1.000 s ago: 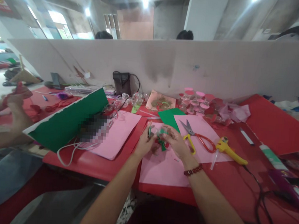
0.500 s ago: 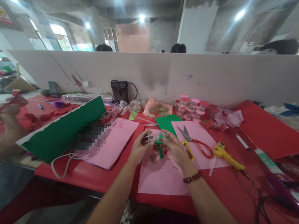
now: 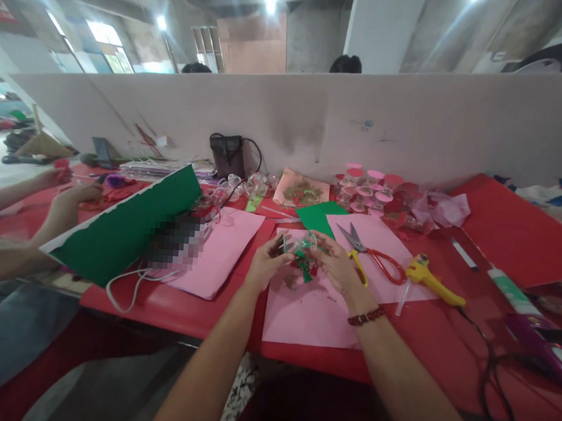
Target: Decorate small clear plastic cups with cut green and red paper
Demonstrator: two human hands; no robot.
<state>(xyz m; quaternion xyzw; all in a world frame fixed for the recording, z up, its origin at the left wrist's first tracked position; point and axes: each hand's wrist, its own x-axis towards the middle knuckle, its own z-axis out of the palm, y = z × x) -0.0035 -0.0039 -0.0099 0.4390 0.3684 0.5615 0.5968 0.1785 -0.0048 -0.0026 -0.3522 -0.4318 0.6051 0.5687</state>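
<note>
Between my two hands is a small clear plastic cup-like piece (image 3: 302, 243), held on its side above a pink sheet (image 3: 309, 321). My left hand (image 3: 270, 261) grips its left end with thumb and fingers. My right hand (image 3: 334, 262) has its fingers closed round the right end and wears a dark red bracelet at the wrist. Just below the piece lie green and red scraps (image 3: 307, 269), with brownish bits on the paper beside them. Orange-and-yellow-handled scissors (image 3: 369, 252) rest to the right of my right hand.
A yellow glue gun (image 3: 432, 285) with a black cord lies on the right. Clear plastic pieces with pink discs (image 3: 366, 187) stand at the back. A propped green board (image 3: 130, 225) separates me from a co-worker's hands (image 3: 77, 193). A black bag (image 3: 228, 155) leans against the partition.
The clear piece has tilted slightly in my hands, and my right fingers have drawn in closer around it. The view has dipped a little. The co-worker's hands have shifted right and apart.
</note>
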